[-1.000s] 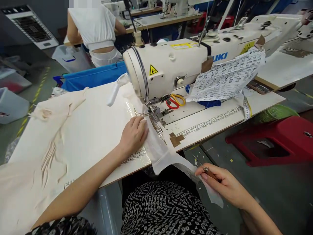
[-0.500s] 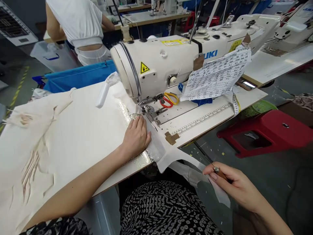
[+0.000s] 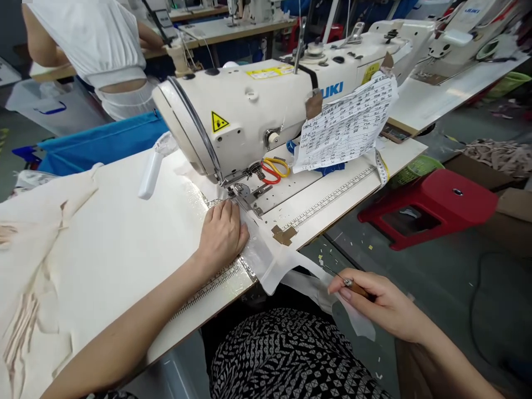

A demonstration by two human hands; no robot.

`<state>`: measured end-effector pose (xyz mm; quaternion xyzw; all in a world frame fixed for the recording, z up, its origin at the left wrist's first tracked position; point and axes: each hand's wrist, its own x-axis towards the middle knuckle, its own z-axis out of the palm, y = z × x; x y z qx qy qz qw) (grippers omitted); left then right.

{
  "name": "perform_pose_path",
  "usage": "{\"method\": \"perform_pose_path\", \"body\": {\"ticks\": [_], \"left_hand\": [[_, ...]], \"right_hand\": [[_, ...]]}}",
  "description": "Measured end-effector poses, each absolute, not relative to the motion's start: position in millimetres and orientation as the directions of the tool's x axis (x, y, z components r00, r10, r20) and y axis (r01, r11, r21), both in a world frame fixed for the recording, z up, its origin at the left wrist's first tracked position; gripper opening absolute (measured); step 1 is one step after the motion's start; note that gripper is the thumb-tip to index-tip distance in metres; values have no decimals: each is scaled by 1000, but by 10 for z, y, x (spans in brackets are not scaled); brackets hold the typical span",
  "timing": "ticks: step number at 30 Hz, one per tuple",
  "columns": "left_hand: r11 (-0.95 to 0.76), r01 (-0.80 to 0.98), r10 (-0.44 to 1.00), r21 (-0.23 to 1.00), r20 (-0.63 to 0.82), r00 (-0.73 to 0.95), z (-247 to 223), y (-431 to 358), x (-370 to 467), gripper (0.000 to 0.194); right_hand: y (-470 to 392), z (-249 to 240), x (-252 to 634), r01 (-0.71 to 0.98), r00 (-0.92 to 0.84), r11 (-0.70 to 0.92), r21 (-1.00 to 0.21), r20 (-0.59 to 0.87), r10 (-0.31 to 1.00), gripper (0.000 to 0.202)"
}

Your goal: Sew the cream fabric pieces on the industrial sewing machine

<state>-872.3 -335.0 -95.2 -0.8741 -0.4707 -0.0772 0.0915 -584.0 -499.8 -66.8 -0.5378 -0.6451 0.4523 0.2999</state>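
My left hand (image 3: pixel 221 231) lies palm down on the sheer white fabric (image 3: pixel 260 249), fingers together and flat, just in front of the presser foot of the sewing machine (image 3: pixel 233 119). The fabric runs from under the needle area, over the table's front edge, towards my right hand (image 3: pixel 374 299). That hand is closed around an awl (image 3: pixel 358 288) with a wooden handle, its thin metal point aimed up and left. A strip of the fabric hangs at its fingertips, seemingly pinched there.
Scissors (image 3: pixel 274 168) with red and yellow handles lie beside the needle area. A handwritten sheet (image 3: pixel 344 127) leans against the machine. Cream fabric pieces (image 3: pixel 37 277) spread over the table's left side. A red stool (image 3: pixel 432 208) stands at right. Another person (image 3: pixel 91 50) stands behind.
The camera view has swung to the right, so the machine and table appear farther left. Both hands keep nearly the same places relative to the fabric; the awl now points more to the left.
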Motion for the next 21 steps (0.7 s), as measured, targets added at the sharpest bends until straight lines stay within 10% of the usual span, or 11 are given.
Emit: {"method": "perform_pose_path", "body": {"ticks": [21], "left_hand": [[-540,837,802,-85,251,543,-912,-3331,-8722,46]], "right_hand": [[-4959,-692,-5904,401,-295,100,-910,-25,955,30]]}}
